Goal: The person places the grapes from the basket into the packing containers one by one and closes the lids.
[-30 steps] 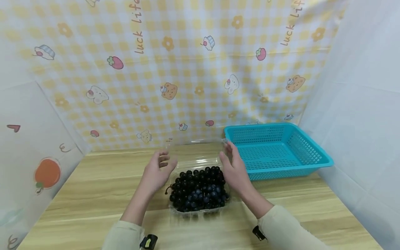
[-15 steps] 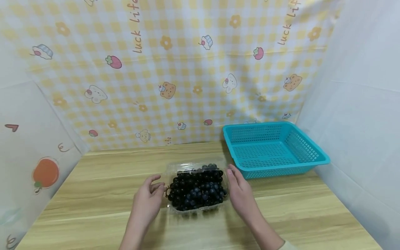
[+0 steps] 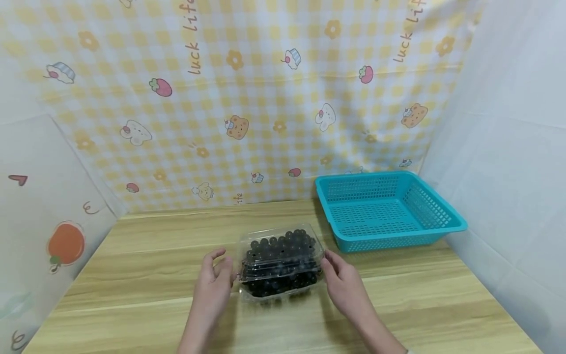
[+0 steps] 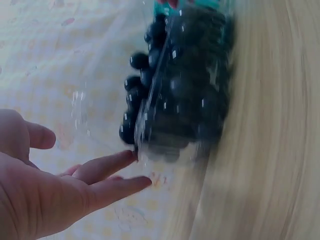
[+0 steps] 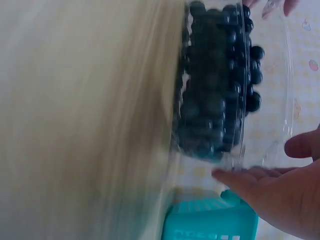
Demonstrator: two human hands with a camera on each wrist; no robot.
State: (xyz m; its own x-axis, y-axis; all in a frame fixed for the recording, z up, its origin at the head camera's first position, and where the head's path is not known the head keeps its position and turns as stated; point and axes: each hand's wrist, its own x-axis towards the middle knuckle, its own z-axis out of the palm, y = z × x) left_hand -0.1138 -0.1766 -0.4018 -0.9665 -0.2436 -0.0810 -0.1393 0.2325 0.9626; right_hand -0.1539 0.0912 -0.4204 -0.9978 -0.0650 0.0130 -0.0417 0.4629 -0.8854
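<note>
A clear plastic clamshell box (image 3: pixel 283 296) full of dark round grapes (image 3: pixel 287 281) stands on the wooden table, in the middle of the head view. Its see-through lid (image 3: pixel 252 238) slants over the grapes, with a gap at the front between lid and base. At the box's left side is my left hand (image 3: pixel 214 280); in the left wrist view its extended fingers (image 4: pixel 117 187) reach the box's end. My right hand (image 3: pixel 347 285) is at the right side. The right wrist view shows its fingers (image 5: pixel 237 181) against the plastic edge, the thumb raised apart.
A turquoise plastic basket (image 3: pixel 393 238) with slotted walls stands at the back right, close to my right hand. Behind the wooden table (image 3: pixel 146 275) hangs a yellow checked cloth (image 3: pixel 265 98). White sheets close off both sides.
The lid, upright behind the box a second ago, has swung forward and down over the grapes. Both hands have come down and nearer with it, along the box's sides. The basket stays put.
</note>
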